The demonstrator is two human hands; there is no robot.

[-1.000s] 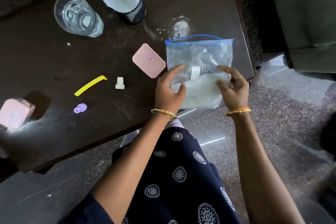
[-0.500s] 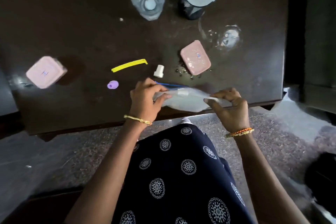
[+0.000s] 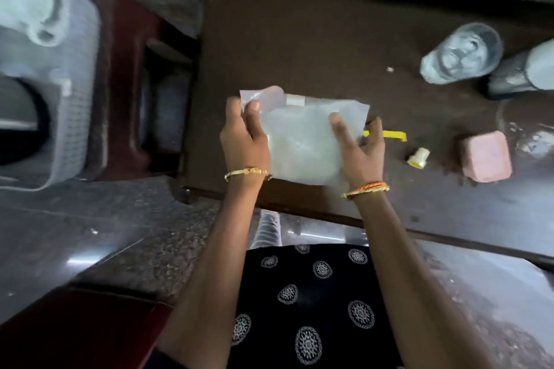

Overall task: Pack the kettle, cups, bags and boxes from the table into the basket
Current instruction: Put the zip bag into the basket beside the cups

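Two hands are working one clear plastic bag (image 3: 302,141) above the near left part of the dark table (image 3: 299,39): our left hand (image 3: 244,141) is pinching the bag's upper left corner between thumb and fingers, and our right hand (image 3: 361,150) is gripping its right edge, thumb on the front face. We are noting, lying on the table to the right, a yellow strip (image 3: 389,135), a small white cap (image 3: 418,157), a pink box (image 3: 485,156) and a clear glass (image 3: 461,52). Blurred at far left, a pale woven basket (image 3: 78,93) is sitting off the table.
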